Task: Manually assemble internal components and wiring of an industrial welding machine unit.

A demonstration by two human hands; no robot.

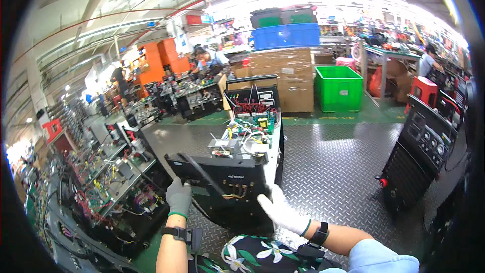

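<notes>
In front of me stands an open electrical machine with a black end panel [222, 184], tilted and facing me. Behind the panel, circuit boards and wires [252, 134] lie exposed on top of the chassis. My left hand [179, 197], in a grey glove, is closed at the panel's lower left edge; some fingers are partly hidden. My right hand [283, 210], in a white glove, is by the panel's right edge with its fingers stretched out and thumb apart. Whether it touches the edge, I cannot tell. Several brass-coloured terminals [240, 191] show on the panel.
Half-built units with loose wiring [121, 182] crowd the left side. A black machine with knobs [419, 146] stands at right on the patterned metal floor [328, 172]. Farther back are a green bin [338, 88], wrapped cartons [283, 78] and people at benches.
</notes>
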